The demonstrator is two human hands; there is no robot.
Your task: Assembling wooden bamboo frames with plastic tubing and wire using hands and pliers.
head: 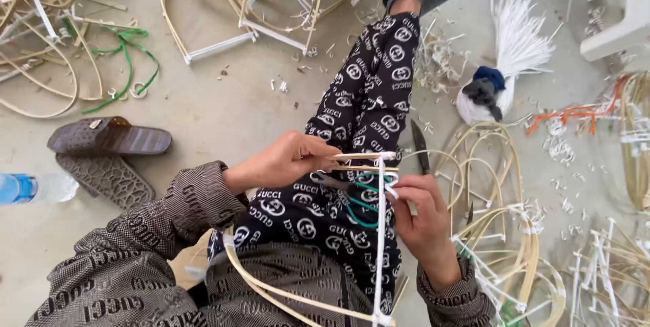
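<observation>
the frame (379, 232), a loop of pale cane crossed by a white upright bar, lies over the person's lap and outstretched leg (369, 103). the left hand (288, 161) sits at the frame's top left, fingers pressed together on the thin cane strips that run across to the bar's upper end. the right hand (420, 215) is just right of the bar, below its top, fingers curled shut on the white strip wound there. green cord (362, 208) loops beside the bar, between the 2 hands. a dark blade (420, 147) stands just right of the frame's top, above the right hand; i cannot tell whether that hand holds it. far left of the frame, 2 brown sandals (108, 151) lie stacked on the floor, with a clear bottle (34, 188) beyond them at the picture's edge. above the frame, past the foot, more cane loops (257, 2) are heaped. up and right of the frame lies a bundle of white strips (514, 49) tied with a dark blue cloth. right of the frame, other cane frames (501, 232) are piled, and a white stool (623, 22) stands in the far upper corner.
</observation>
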